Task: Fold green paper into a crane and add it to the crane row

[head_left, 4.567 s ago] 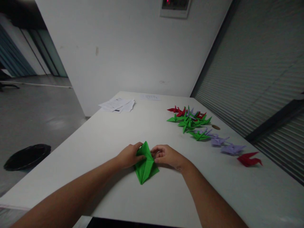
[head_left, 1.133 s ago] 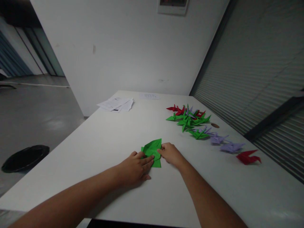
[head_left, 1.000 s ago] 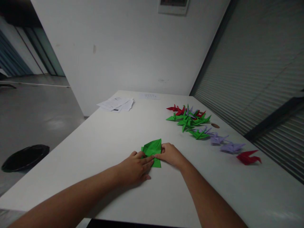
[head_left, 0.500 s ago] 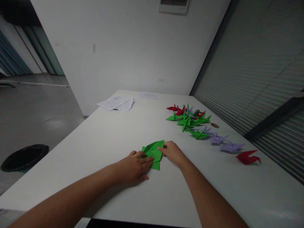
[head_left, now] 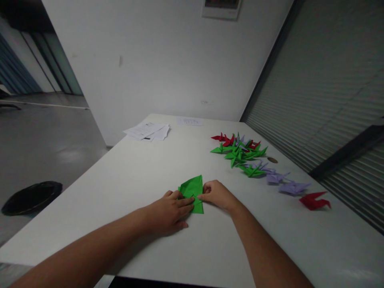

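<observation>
A partly folded sheet of green origami paper [head_left: 193,187] lies on the white table in front of me, its upper flap raised. My left hand [head_left: 172,212] rests across its left and lower part, fingers stretched flat and pressing it down, thumb apart on the table. At the right edge of the paper, my right hand [head_left: 217,195] has thumb and index finger pinched together on a fold, the other fingers curled. Finished paper cranes in green [head_left: 253,171], lilac [head_left: 294,188] and red [head_left: 314,201] stand to the right, away from both hands.
Printed sheets [head_left: 147,130] lie at the table's far left, and another paper [head_left: 189,121] is at the back by the wall. A round hole [head_left: 272,159] is near the right edge. Window blinds [head_left: 330,100] border the right side. A black-lined bin [head_left: 31,198] stands on the floor, left.
My right hand has drawn the paper's right-hand flap inward and down, so its pointed upper corner now sits further left. The left hand stays in place.
</observation>
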Demonstrator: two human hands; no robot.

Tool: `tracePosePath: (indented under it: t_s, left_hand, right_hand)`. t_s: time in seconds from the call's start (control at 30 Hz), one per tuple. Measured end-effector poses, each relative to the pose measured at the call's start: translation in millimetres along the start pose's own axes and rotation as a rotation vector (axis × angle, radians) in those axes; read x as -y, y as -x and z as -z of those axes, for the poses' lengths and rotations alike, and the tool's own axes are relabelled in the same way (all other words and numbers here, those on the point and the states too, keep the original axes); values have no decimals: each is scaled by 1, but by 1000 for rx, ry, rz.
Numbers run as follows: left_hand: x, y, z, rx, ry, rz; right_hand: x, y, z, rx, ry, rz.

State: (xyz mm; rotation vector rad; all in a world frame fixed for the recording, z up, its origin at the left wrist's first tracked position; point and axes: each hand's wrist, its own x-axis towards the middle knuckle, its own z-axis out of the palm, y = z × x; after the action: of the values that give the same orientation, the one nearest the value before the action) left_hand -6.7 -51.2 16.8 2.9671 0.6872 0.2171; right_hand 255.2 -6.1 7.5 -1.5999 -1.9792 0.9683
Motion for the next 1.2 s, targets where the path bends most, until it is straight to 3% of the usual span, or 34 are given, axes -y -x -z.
tracePosePath:
  t_s: [0.2,0.3,0.43,0.47,0.57,0.7,0.9,1.2]
  left_hand:
    - [-1,-2,5,-45,21,-76]
    - [6,-3,8,-154,154,-60]
    - [25,-3,2,-481,346,353]
    - [31,-3,-2,-510,395,452]
    - [44,-4,-16,-481,591,582]
    - [47,-8,-26,-440,769,580]
    - [37,-12,-23,-405,853,504]
    - [39,-14,-29,-387,842,513]
  right_hand:
    - [13,4,-6,-43,151,21]
    - [17,6,-6,-56,193,20]
    - [19,6,-6,-48,214,15]
    - [19,6,-6,-47,218,11]
    - [19,6,-6,-45,223,1]
    - [18,6,-6,-43,224,30]
    - [17,5,-7,-48,229,40]
    - [17,6,-7,-55,223,38]
